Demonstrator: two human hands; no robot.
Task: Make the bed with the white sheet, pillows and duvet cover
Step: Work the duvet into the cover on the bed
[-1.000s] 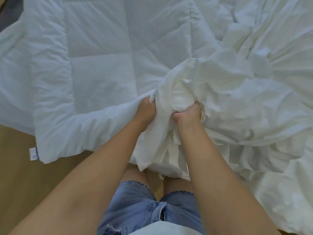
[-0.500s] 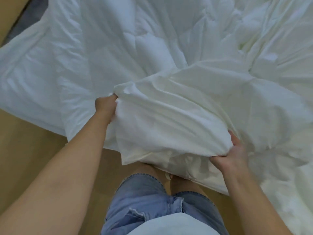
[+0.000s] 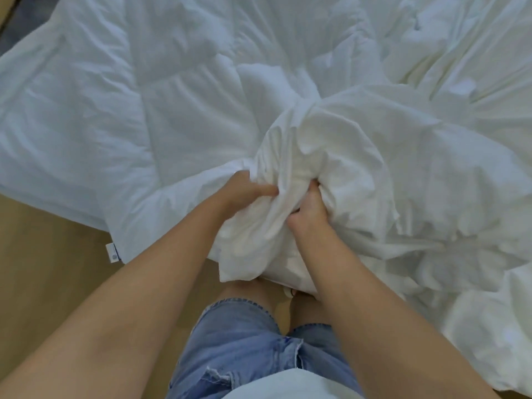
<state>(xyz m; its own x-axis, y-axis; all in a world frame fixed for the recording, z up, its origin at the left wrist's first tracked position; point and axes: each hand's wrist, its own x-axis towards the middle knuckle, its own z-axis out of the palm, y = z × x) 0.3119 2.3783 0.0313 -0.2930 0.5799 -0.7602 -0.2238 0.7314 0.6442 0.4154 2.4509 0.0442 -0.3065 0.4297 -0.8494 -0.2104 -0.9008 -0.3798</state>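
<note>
A bunched part of the duvet cover (image 3: 331, 168) is gripped by both hands close together at the near edge of the bed: the left hand (image 3: 244, 191) has its fingers curled into the cloth from the left, and the right hand (image 3: 309, 214) is closed round a fold just beside it, with its fingertips hidden in the fabric. The quilted duvet (image 3: 129, 125) lies spread to the left, its near corner with a small label (image 3: 111, 254) hanging over the wooden floor (image 3: 43, 269), while the rest of the cover is heaped in wrinkles to the right. It cannot be told which edge or opening of the cover is held. If the wrong layer is taken, the duvet may be enclosed twisted. If the cloth is pulled too hard, the duvet could probably be dragged off the bed onto the floor. The thin fabric could also slip from the grip, because much loose cloth hangs below the hands.
</note>
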